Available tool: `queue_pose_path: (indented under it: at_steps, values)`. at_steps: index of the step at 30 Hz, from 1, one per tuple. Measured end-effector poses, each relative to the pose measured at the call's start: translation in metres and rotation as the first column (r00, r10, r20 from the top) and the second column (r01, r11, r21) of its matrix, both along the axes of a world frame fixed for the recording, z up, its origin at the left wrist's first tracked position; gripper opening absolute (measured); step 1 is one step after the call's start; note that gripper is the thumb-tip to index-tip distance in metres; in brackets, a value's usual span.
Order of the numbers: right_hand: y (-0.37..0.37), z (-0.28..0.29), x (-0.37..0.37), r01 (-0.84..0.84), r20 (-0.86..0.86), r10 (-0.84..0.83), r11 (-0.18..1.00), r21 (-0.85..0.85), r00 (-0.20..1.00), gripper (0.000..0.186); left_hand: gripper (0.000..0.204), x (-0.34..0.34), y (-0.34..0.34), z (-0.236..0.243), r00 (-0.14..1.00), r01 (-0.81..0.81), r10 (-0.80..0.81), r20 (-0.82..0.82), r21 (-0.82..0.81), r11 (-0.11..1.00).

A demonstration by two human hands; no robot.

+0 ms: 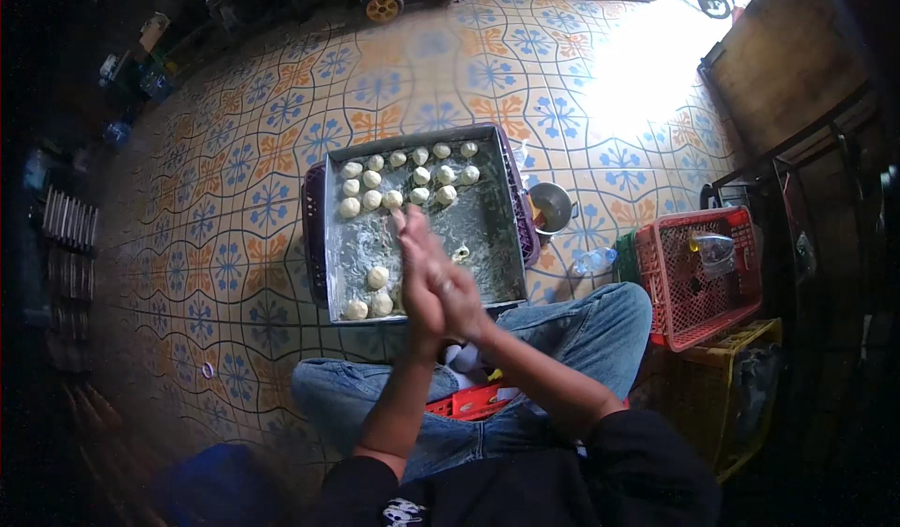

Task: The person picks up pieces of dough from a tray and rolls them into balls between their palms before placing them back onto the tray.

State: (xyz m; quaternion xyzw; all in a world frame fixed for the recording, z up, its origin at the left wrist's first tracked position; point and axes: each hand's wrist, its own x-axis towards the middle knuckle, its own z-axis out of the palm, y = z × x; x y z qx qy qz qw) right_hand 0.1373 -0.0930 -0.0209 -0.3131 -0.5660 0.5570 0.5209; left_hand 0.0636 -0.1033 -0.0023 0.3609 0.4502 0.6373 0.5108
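Observation:
Over the front half of a large metal tray (500, 232), my left hand (421, 293) and my right hand (457, 293) are pressed palm to palm. Their fingers lie together and point toward the far side. What sits between the palms, if anything, is hidden. Round pale dough balls (372, 178) stand in rows along the tray's far side. A few more dough balls (378, 278) rest at its near left corner, partly behind my hands. A small pale bit of dough (460, 254) lies right of my hands. Whitish smears, like flour, coat the tray's bottom.
A purple crate (317, 236) shows under the tray. To the right are a metal pot (553, 207), a clear plastic bottle (594, 262), a red crate (654, 288) and a yellow crate (717, 377). My bent legs in jeans (600, 325) flank the tray's near edge. The floor is patterned tile.

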Motion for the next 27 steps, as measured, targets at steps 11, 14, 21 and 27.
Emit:
queue_pose_path:
  at_steps: [11,14,21,27]
  values:
    - [0.046,0.019,0.039,0.174,0.329,-0.182,0.983,0.052,0.927,0.044,0.046,0.026,-0.022,-0.029,0.831,0.288,-0.136,0.539,-0.209,0.934]
    - [-0.002,0.015,0.014,-0.092,0.489,-0.207,0.849,0.520,0.847,0.049,0.050,0.016,-0.015,-0.045,0.681,0.279,-0.258,0.686,0.083,0.957]
    - [0.010,-0.001,0.020,-0.041,0.453,-0.132,0.935,0.352,0.882,0.050,0.071,0.012,-0.009,-0.027,0.723,0.376,-0.277,0.633,-0.024,0.926]
    - [0.035,-0.029,0.042,-0.052,0.507,-0.193,0.901,0.430,0.840,0.050,0.056,0.015,-0.006,-0.019,0.694,0.287,0.035,0.719,-0.321,0.903]
